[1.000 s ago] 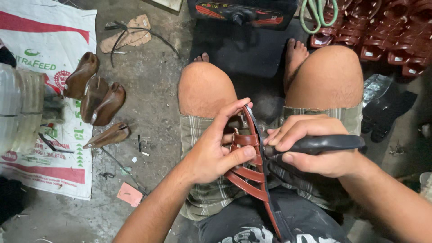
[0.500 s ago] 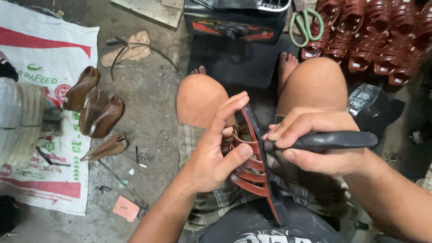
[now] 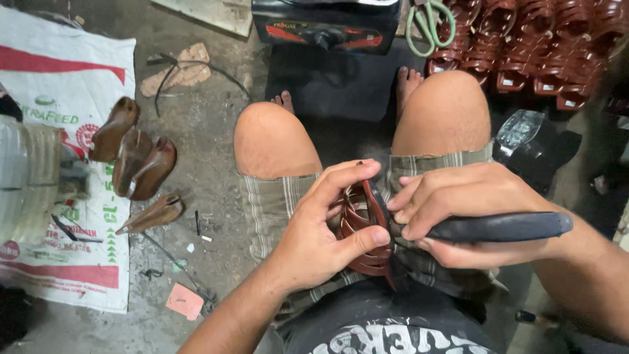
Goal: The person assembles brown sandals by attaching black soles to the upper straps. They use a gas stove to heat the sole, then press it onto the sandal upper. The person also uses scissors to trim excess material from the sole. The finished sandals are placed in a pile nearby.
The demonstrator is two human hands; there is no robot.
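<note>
Bare concrete floor [image 3: 216, 151] lies open left of my knees. Over my lap, my left hand [image 3: 314, 242] clamps the reddish-brown strappy leather sandal upper [image 3: 360, 229]; my right hand [image 3: 458, 210] is closed around a black-handled tool [image 3: 504, 227] touching it.

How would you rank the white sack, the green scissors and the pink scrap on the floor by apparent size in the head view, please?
1. white sack, far the largest
2. green scissors
3. pink scrap, close to the scissors in apparent size; it lies nearer the camera, so this order is unsure
</note>
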